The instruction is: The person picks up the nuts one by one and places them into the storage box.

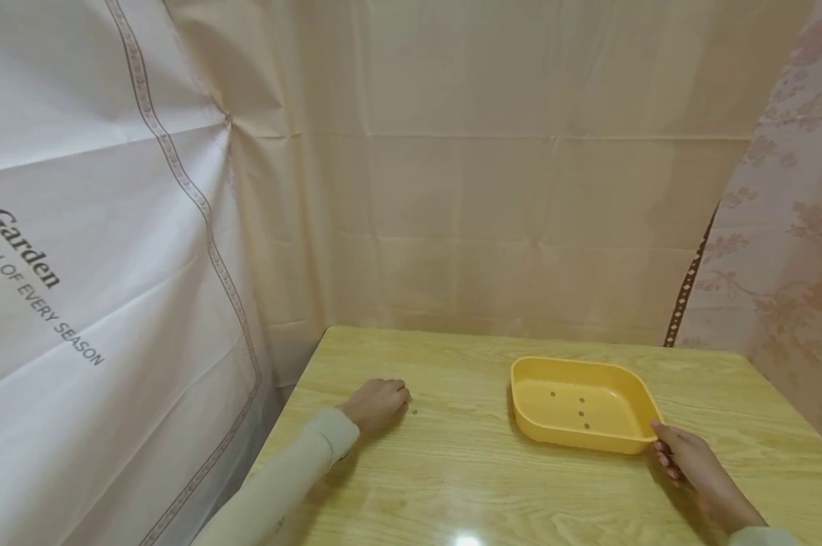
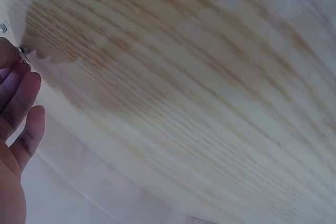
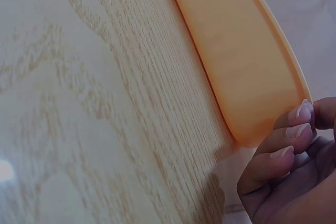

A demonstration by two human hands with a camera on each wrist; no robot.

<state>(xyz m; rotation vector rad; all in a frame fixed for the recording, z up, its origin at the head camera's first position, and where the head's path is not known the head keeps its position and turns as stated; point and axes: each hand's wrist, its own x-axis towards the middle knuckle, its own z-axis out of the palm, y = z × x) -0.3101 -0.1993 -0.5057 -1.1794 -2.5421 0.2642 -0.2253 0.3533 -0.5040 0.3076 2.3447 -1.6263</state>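
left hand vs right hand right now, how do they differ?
The left hand lies knuckles-up on the bare table, fingers curled at a tiny dark item, well clear of the yellow tray; whether it pinches anything cannot be told. The right hand is at the tray's near right corner, fingertips curled against its rim. The left is further from the camera than the right. Both wear pale sleeves.

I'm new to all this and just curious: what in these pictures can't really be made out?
- The small dark bits in the yellow tray: too small in the head view to identify.
- A tiny speck by the left hand: too small; its curled fingers hide what lies under them.
- Left wrist view: the table is blurred; a small piece sits at the fingertips, cut off by the edge.
- The right hand: its thumb on the tray corner is hidden.
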